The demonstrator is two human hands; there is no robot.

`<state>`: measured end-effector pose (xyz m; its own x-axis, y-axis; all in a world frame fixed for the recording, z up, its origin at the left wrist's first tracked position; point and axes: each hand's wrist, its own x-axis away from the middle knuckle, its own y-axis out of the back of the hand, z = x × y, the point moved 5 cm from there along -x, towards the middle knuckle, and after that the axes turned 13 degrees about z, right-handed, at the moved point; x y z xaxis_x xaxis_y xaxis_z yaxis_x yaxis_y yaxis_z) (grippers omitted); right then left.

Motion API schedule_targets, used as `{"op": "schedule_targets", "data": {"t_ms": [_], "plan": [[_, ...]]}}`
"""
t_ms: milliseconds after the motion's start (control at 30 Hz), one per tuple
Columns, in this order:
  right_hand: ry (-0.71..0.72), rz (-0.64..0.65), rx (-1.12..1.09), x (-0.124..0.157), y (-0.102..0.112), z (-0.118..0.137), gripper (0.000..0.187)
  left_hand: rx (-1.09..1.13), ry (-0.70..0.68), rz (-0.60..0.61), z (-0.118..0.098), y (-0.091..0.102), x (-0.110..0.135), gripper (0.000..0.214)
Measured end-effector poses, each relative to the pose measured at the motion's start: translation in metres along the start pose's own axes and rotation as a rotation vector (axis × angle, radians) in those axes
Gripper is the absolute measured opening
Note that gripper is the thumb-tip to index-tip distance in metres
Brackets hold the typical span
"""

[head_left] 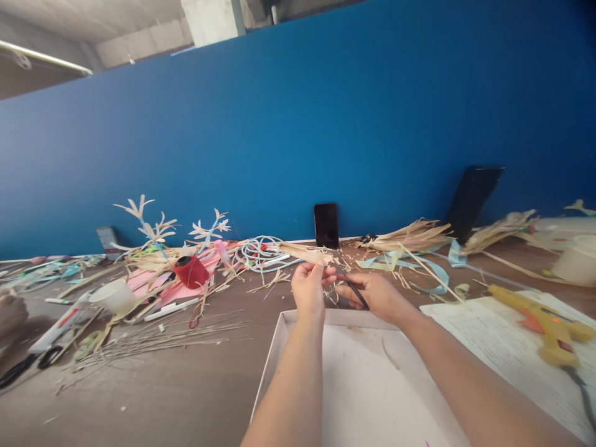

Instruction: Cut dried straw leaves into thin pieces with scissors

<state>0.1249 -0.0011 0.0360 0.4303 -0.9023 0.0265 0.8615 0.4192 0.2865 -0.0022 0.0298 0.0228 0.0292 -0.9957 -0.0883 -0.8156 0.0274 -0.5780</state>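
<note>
A shallow white box (281,338) lies on the table just under both wrists. Its floor is nearly bare, with one thin straw scrap (388,355) on it below the right fingers. Far to the left of the fingers a red cup (191,272) lies tipped on its side among the litter, and a white paper cup (113,295) sits beyond it, mouth tilted up; what they hold cannot be told. A pale tub (575,261) stands far off to the right.

The left hand (308,287) pinches a dried leaf strip (308,251) between thumb and fingertips, above the far edge of the box. The strip is pale tan, flat and papery, frayed at the edges, and runs leftward from the pinch. The right hand (375,293) is curled around a dark slim tool (357,291), whose tip points up toward the left fingers; the two hands almost touch.

Beyond the fingertips a phone (326,225) leans on the blue wall (298,136). Right of the right hand lie light blue ribbon (406,263) and a yellow glue gun (550,321) on a printed sheet (503,351).
</note>
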Motion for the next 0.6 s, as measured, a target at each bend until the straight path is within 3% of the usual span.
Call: {"op": "schedule_targets", "data": {"t_ms": [600], "plan": [[-0.019, 0.022, 0.103, -0.0001, 0.0003, -0.0012, 0.06, -0.08, -0.03, -0.014, -0.0024, 0.0054, -0.0031, 0.029]]}}
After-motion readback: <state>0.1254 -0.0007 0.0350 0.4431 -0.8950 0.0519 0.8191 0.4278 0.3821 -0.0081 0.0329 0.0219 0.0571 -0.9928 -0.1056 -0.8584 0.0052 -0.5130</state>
